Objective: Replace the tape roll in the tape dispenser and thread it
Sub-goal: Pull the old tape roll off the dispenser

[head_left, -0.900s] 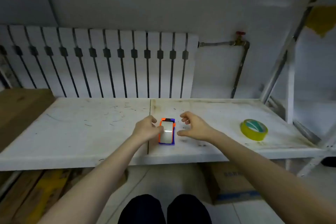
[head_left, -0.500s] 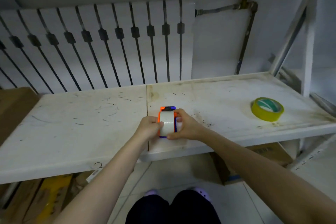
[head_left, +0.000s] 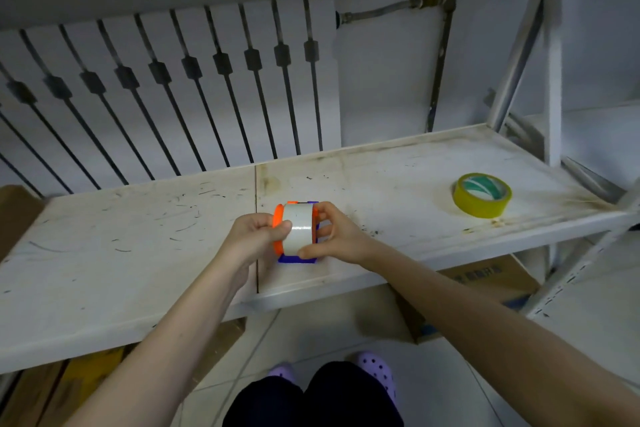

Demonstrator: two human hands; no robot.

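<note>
the dispenser (head_left: 297,230) sits near the front edge of the shelf (head_left: 398,191), about in the middle. it is orange and blue, with a pale roll (head_left: 300,227) in it. the left hand (head_left: 254,234) pinches its left orange side. the right hand (head_left: 337,236) holds its right side, thumb low by the blue base. a yellow roll (head_left: 482,195) lies flat near the right end, well apart.
</note>
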